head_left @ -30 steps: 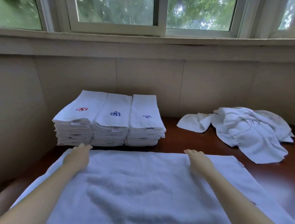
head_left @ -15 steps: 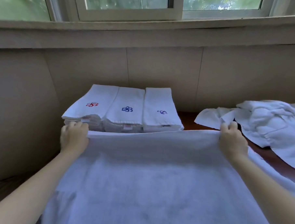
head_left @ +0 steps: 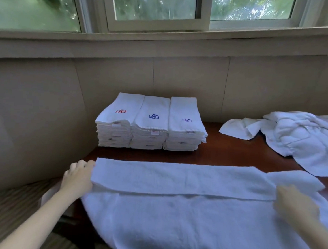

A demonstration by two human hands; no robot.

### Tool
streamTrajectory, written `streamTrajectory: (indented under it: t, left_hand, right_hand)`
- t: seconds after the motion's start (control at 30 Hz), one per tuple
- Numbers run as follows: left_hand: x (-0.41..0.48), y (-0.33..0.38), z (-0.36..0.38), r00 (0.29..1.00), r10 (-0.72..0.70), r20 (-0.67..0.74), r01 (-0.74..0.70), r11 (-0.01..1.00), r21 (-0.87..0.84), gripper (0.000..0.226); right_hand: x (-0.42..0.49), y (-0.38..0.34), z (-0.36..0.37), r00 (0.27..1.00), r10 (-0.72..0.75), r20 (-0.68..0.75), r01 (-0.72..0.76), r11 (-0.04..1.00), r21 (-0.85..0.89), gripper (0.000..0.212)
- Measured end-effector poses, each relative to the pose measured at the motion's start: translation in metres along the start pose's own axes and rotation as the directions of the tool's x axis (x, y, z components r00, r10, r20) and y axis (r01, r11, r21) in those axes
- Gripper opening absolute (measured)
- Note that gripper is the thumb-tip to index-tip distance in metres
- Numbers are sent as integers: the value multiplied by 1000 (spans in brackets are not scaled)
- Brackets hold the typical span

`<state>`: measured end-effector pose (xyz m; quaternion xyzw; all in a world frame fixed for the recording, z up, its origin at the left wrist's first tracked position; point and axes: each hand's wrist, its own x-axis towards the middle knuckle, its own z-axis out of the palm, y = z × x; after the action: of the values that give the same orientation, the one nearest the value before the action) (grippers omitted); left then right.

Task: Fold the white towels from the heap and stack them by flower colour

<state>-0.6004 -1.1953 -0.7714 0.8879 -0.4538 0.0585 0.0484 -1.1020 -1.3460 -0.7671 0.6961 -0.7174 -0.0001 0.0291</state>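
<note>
A white towel (head_left: 174, 222) lies spread on the dark wooden table (head_left: 229, 155) in front of me. Its far edge is turned back toward me as a long flat band (head_left: 175, 179). My left hand (head_left: 78, 179) grips the band's left end. My right hand (head_left: 295, 205), blurred, holds its right end. Behind stand three stacks of folded towels: one with a red flower (head_left: 121, 111), one with a blue flower (head_left: 153, 116), one with a partly seen blue-violet flower (head_left: 187, 120). The heap of unfolded towels (head_left: 298, 137) lies at the back right.
A beige panelled wall (head_left: 189, 84) under a window closes the table's back and left side. A striped cushion (head_left: 9, 208) sits low on the left. Bare wood shows between the stacks, the heap and the spread towel.
Both hands took hold of the towel's far edge, lifted it, then brought it toward me and laid it down as a folded band. The camera moved back, so the stacks show in full again.
</note>
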Motion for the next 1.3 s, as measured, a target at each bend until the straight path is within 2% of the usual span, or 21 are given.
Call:
streamTrajectory:
  t: [0.03, 0.1, 0.17, 0.2, 0.27, 0.33, 0.4, 0.5, 0.57, 0.63, 0.7, 0.77, 0.83, 0.9, 0.97, 1.0, 1.07, 1.2, 1.3]
  left_hand:
    - [-2, 6, -4, 999, -32, 42, 33, 999, -29, 53]
    - [-7, 20, -11, 989, -74, 124, 86, 992, -94, 64]
    - [-13, 34, -15, 988, -43, 146, 66, 986, -156, 62]
    - [-18, 40, -16, 992, 1, 127, 22, 983, -180, 57]
    - [-30, 51, -16, 987, 110, 120, -88, 980, -180, 50]
    - [-44, 55, -10, 955, 187, 229, -167, 980, -105, 57]
    - [-54, 51, 0, 928, 225, 297, -217, 974, -61, 61]
    - [-60, 34, 4, 966, 163, 201, -167, 986, 5, 69]
    - [-60, 18, 1, 990, 93, 108, -114, 972, 206, 76]
    - [-58, -2, -4, 998, -26, 55, -1, 898, 441, 78]
    - [-57, -18, -10, 986, -166, 27, 125, 827, 548, 75]
    - [-53, -19, -17, 986, -161, -29, 153, 842, 517, 67]
    - [-42, -1, -17, 997, -25, -71, 51, 923, 380, 56]
    - [-32, 34, -11, 997, 70, -15, -69, 996, 59, 48]
    - [-28, 75, -1, 989, 102, 104, -77, 973, -218, 48]
    - [-27, 92, 5, 982, 92, 164, -44, 961, -272, 52]
    - [-25, 112, 24, 970, 12, 242, 39, 979, -202, 57]
    - [-7, 113, 39, 960, -110, 257, 140, 985, -103, 57]
    - [6, 134, 26, 927, -221, 303, 227, 974, 17, 57]
  right_hand:
    - [-5, -10, -5, 998, -52, -34, 51, 998, -30, 8]
    - [-10, -39, -14, 978, -175, -114, 163, 981, -104, 16]
    - [-14, -74, -12, 923, -336, -188, 334, 941, -44, 7]
    - [-17, -93, -6, 889, -412, -200, 425, 905, 27, 11]
    - [-23, -124, 12, 834, -540, -115, 552, 817, 164, 34]
    - [-28, -143, 30, 813, -582, 31, 561, 795, 232, 48]
    - [-25, -148, 43, 831, -555, 46, 524, 807, 272, 52]
    - [-16, -151, 46, 854, -519, 40, 492, 830, 261, 54]
    - [-13, -155, 45, 869, -493, 42, 463, 841, 281, 55]
    - [-13, -158, 44, 886, -462, 39, 430, 851, 300, 55]
    - [-12, -161, 44, 893, -447, 42, 414, 856, 309, 55]
    - [-11, -161, 42, 887, -460, 45, 426, 851, 306, 54]
    - [-11, -158, 40, 865, -501, 31, 468, 826, 313, 51]
    - [-8, -150, 37, 857, -516, 1, 487, 810, 327, 48]
    - [-4, -138, 35, 887, -460, -24, 442, 836, 325, 50]
    - [-1, -130, 35, 910, -414, -28, 402, 860, 314, 51]
    - [6, -109, 35, 953, -303, -19, 296, 913, 280, 52]
    - [16, -51, 41, 992, -130, 0, 126, 966, 227, 47]
    - [19, -14, 41, 989, 86, -123, -50, 961, 274, 43]
